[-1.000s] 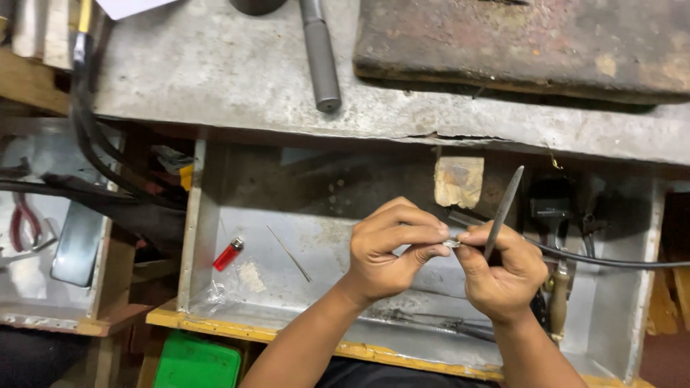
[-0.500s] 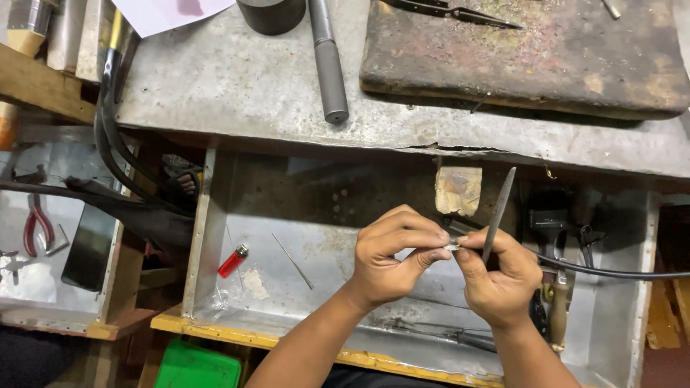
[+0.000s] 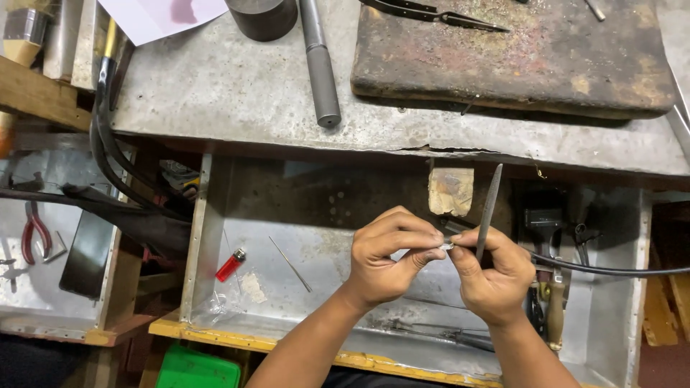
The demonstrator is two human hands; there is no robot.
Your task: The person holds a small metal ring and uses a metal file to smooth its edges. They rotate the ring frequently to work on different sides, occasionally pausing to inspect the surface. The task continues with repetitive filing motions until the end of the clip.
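**Silver piece pinched between both hands over the metal tray**

Silver and tiny, the small metal piece [image 3: 446, 246] sits at the centre of the frame, just right of middle, where your two hands meet. Your left hand [image 3: 388, 259] is closed around it, thumb and forefinger pinching it from the left. Your right hand [image 3: 492, 276] touches it from the right and is also closed on a slim grey file [image 3: 489, 210], which stands almost upright and points toward the bench edge above.

Both hands hover over the open metal tray [image 3: 208, 237] in the lower half of the frame. A red lighter [image 3: 231, 264] lies at the tray's left, with a thin needle [image 3: 290, 264] just beside it. A black cable [image 3: 611, 271] runs off to the right edge from behind your right hand. On the grey benchtop [image 3: 215, 93] above, a steel rod [image 3: 320, 61] lies near the upper middle, and a worn brown block [image 3: 517, 61] fills the upper right.
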